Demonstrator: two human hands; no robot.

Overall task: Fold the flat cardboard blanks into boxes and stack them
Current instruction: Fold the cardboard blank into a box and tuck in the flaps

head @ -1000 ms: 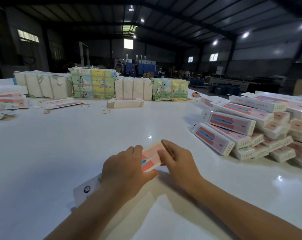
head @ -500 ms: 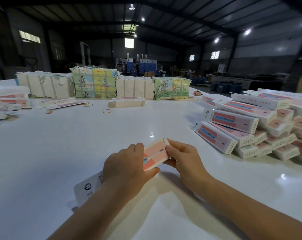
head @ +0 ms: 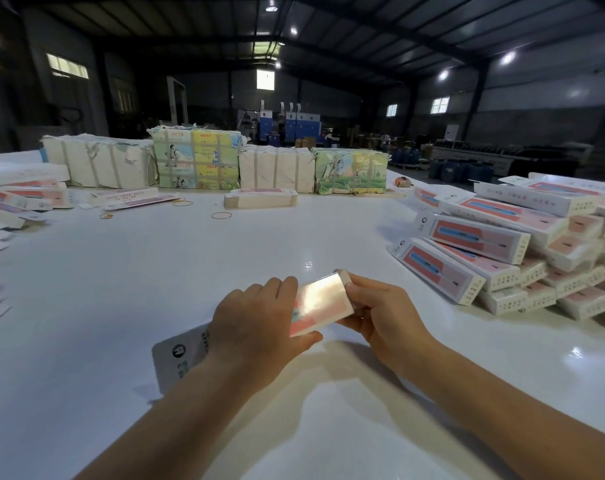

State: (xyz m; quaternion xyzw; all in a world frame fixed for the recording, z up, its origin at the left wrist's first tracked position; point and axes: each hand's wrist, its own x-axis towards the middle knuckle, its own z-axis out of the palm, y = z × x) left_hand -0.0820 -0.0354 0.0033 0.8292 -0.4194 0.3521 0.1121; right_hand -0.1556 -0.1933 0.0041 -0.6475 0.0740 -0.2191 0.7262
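Note:
A long pink and white box (head: 320, 304) lies slanted between my hands, just above the white table (head: 155, 289). My left hand (head: 256, 327) grips its middle from above, thumb under the near edge. My right hand (head: 380, 313) pinches the far end, fingers on the end flap. The box's white near end (head: 179, 358) with a round logo sticks out behind my left wrist. A pile of folded pink and white boxes (head: 501, 251) is stacked at the right.
A small stack of flat blanks (head: 261, 197) lies at mid-table, far side. Wrapped bundles (head: 197, 159) line the back edge. Loose blanks and boxes (head: 20, 199) lie at the left. Rubber bands (head: 221, 215) are scattered on the table.
The box has lifted slightly and tilted, now catching glare. My right hand moved from pressing beside the far end to pinching its end flap.

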